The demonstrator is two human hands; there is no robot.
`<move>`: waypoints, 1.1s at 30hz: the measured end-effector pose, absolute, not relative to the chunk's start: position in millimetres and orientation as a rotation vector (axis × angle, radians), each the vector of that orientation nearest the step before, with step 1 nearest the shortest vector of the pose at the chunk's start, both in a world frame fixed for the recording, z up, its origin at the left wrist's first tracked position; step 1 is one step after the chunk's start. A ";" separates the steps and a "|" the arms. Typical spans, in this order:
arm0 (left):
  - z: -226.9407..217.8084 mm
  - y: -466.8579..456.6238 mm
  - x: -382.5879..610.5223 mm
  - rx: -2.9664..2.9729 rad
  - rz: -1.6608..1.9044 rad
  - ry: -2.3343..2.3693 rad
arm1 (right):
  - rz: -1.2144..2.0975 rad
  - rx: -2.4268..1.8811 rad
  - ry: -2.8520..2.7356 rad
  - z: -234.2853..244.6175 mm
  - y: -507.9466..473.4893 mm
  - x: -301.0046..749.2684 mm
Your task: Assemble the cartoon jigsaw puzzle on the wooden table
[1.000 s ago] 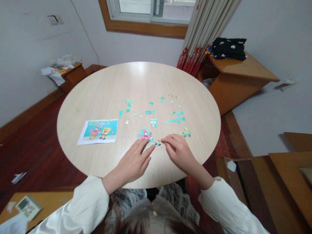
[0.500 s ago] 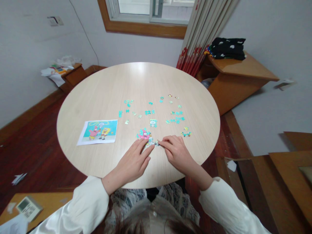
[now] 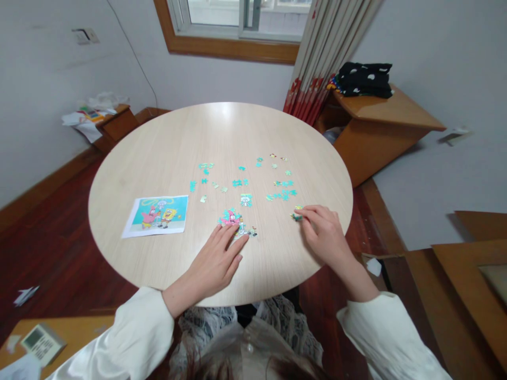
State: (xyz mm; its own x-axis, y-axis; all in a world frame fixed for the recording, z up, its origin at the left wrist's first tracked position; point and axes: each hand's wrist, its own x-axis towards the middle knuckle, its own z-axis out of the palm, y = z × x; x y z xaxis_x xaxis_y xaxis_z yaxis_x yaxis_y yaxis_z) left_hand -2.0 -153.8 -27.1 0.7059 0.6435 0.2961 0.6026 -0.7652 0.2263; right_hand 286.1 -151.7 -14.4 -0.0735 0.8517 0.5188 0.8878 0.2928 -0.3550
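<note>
My left hand (image 3: 214, 258) lies on the table with its fingers spread, fingertips over the lower edge of a partly joined jigsaw section (image 3: 232, 216) that shows a pink starfish figure. Part of that section is hidden under the fingers. Small greyish pieces (image 3: 252, 231) sit at its right end, just beyond my index finger and thumb. To the right, my right hand (image 3: 325, 232) has its fingers pinched down on a yellow-green puzzle piece (image 3: 295, 215); the fingers cover other pieces there. A joined square with a pale face (image 3: 246, 200) lies above the starfish section.
A printed reference picture (image 3: 156, 215) lies on the left of the round table (image 3: 170, 142). Loose turquoise pieces (image 3: 283, 195) are at the right, with several more pieces (image 3: 240, 183) scattered farther back. A wooden cabinet (image 3: 380, 132) stands beyond the table's right edge.
My right hand has moved right, from the end of the starfish section to the yellow-green pieces. My left hand has stayed on the section. The view has shifted slightly.
</note>
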 end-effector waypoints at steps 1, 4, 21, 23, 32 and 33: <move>-26.3 -154.0 -0.9 2.811 0.534 1.021 | -0.078 -1.576 -1.899 -14.1 -151.3 293.4; -24.0 -154.8 4.2 2.827 0.495 1.010 | -0.071 -1.618 -1.910 -14.4 -151.2 307.8; -26.3 -156.4 8.9 2.823 0.453 1.031 | 0.031 -1.610 -2.035 -29.3 -145.5 285.2; -25.8 -156.2 9.2 2.816 0.466 1.019 | 0.063 -1.590 -2.042 -28.6 -145.8 277.7; -26.4 -156.1 7.5 2.817 0.754 1.017 | 0.221 -1.533 -2.079 -22.8 -142.0 283.0; -26.2 -156.2 7.3 2.810 0.796 1.024 | 0.243 -1.527 -2.108 -21.8 -141.5 283.8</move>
State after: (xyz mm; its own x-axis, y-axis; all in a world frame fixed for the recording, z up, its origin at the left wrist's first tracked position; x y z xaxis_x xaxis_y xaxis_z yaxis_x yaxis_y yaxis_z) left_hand 7.3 -156.2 -26.2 0.6489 0.6124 0.4516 0.5883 -0.7802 0.2126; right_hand 283.8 -141.5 -21.8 -0.2280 0.9248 0.3046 0.8313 0.3478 -0.4336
